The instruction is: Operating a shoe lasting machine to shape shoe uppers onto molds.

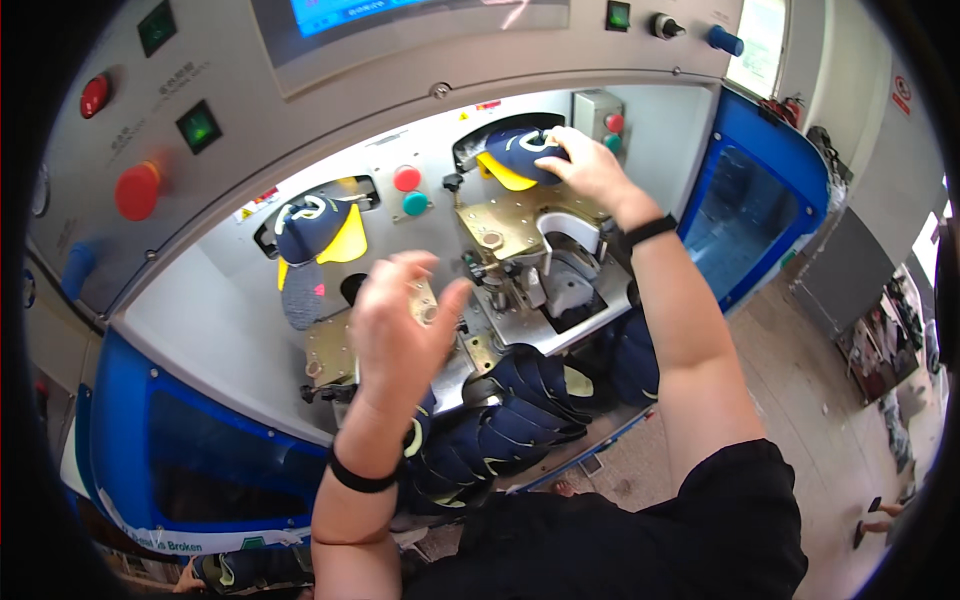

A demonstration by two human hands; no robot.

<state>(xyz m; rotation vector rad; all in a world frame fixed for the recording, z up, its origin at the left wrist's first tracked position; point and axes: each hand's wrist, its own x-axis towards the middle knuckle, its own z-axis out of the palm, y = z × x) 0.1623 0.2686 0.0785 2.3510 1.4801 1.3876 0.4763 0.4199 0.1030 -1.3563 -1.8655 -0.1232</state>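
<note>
At right in the machine [232,70], the right hand [592,172] touches a navy-yellow upper [518,150]; whether its fingers grip cannot be told. Near the left upper [308,232], the blurred left hand [393,325] has fingers spread wide.

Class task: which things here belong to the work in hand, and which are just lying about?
Work in hand:
- right navy-and-yellow piece, at the right hand
- left navy-and-yellow piece
- left metal fixture, near the spread left hand
- navy stack, probably

Seemingly just about:
- grey panel
- clutter beside it
</note>
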